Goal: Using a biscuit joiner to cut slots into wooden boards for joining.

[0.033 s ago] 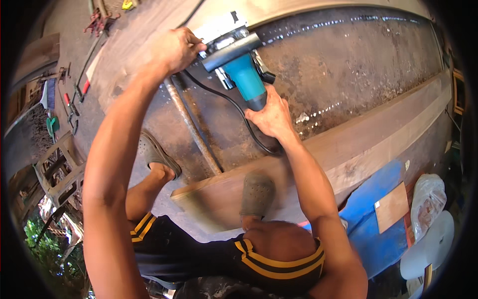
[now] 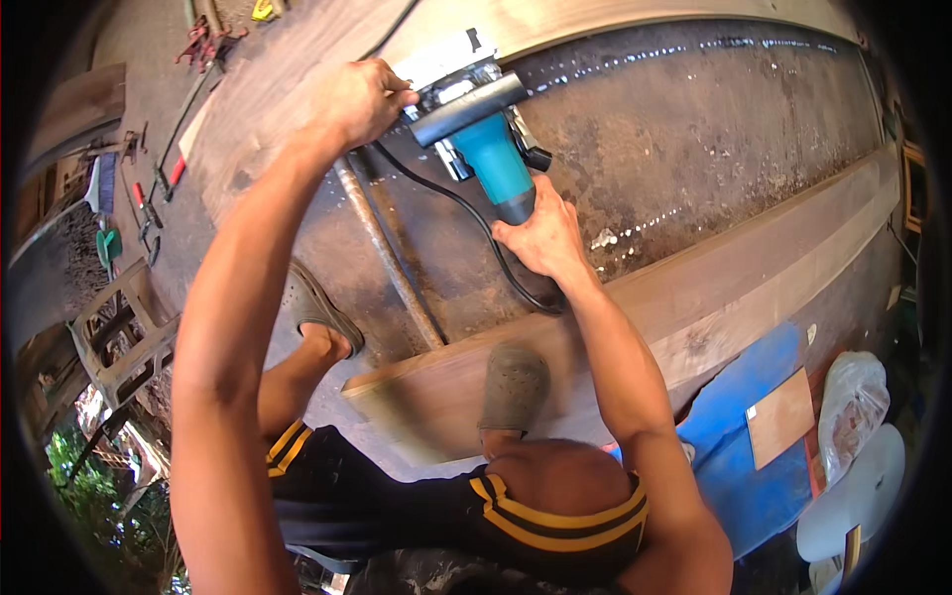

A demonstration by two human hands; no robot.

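- A blue sheet (image 2: 739,496) spreads at the lower right, with a small tan wooden panel (image 2: 780,418) lying on it.
- Beside the sheet sits a crumpled clear plastic bag (image 2: 851,402), and just below the bag a pale, rounded, disc-like piece (image 2: 853,491).
- Over on the left stands a grey-brown chair frame (image 2: 147,349).
- Above the chair are a green object (image 2: 107,245), its kind unclear, and red-handled tools (image 2: 177,171).
- A small yellow item (image 2: 263,11) lies at the top edge.
- Green foliage (image 2: 74,496) shows at lower left.

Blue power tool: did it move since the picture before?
No, no clear move either way: the blue power tool sits the same against the rusty bar.
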